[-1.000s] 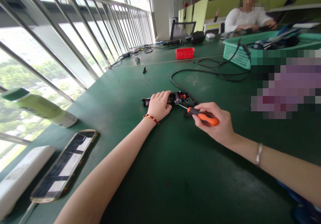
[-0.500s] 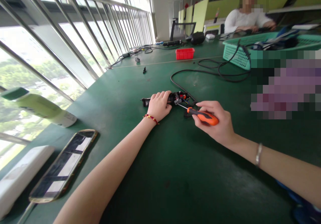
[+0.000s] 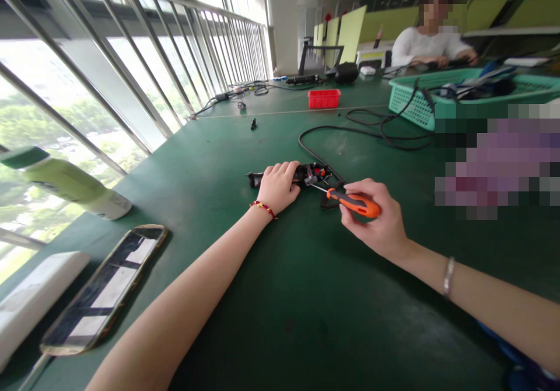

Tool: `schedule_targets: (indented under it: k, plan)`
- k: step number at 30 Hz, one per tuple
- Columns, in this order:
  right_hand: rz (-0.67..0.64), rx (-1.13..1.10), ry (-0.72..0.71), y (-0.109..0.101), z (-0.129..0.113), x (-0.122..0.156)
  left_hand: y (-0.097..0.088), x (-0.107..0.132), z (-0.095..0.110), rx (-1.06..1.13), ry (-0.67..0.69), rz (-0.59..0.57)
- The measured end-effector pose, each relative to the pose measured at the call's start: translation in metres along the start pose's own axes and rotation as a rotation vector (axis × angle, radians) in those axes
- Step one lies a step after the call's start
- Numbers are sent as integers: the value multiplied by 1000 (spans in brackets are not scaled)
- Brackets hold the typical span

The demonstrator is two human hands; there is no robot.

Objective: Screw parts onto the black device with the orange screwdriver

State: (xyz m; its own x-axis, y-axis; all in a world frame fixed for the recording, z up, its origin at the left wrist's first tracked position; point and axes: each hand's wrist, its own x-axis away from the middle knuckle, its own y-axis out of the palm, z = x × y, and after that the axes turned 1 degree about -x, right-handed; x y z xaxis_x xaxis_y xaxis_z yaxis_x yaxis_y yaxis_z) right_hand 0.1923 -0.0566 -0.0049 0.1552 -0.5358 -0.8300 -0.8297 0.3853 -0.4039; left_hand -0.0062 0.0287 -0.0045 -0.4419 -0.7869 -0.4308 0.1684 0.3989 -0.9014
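Right hand [image 3: 378, 219] first: its grip is narrow, fingers and thumb wrapped around the handle of an orange-and-black screwdriver [image 3: 361, 204]. Slanting up and left, the shaft reaches the uncovered end of a black device [image 3: 312, 174], where wires and small inner parts show. Whether the tip sits in a screw head or merely rests beside one, I cannot tell.

At the center of the frame, the left hand [image 3: 279, 185] curls over the device, its grip holding the body against the green desk [image 3: 271, 297]. A black cable [image 3: 300, 140] loops from near the device's right end toward the green basket [image 3: 409, 102], upper right.

What could go wrong? The shaft lies at a shallow angle, so a sideways push could make the tip skid — into the exposed wires, or toward the left thumb close by. If the left grip slackens, the device could roll under the turning force; a snag on the cable might drag it askew.
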Motion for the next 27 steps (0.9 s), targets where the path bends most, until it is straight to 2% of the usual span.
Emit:
schedule_targets:
  k: [4, 7, 10, 13, 17, 20, 23, 27]
  plan:
    - [-38, 63, -40, 0, 0, 0, -1, 0, 1, -1, -15, -16]
    - [-70, 97, -17, -1, -1, 0, -1, 0, 1, 0, -21, -20]
    - [-22, 43, 11, 0, 0, 0, 0, 0, 1, 2, -20, -15]
    - [13, -10, -21, 1, 0, 0, 1, 0, 0, 2, -9, 0]
    - [-24, 54, -86, 1, 0, 0, 1, 0, 0, 2, -2, 8]
    - [-67, 101, -48, 0, 0, 0, 1, 0, 0, -2, -4, -1]
    - [-31, 61, 10, 0, 1, 0, 1, 0, 0, -8, -10, -9]
    - [3, -13, -37, 1, 1, -1, 0, -1, 0, -3, -6, -5]
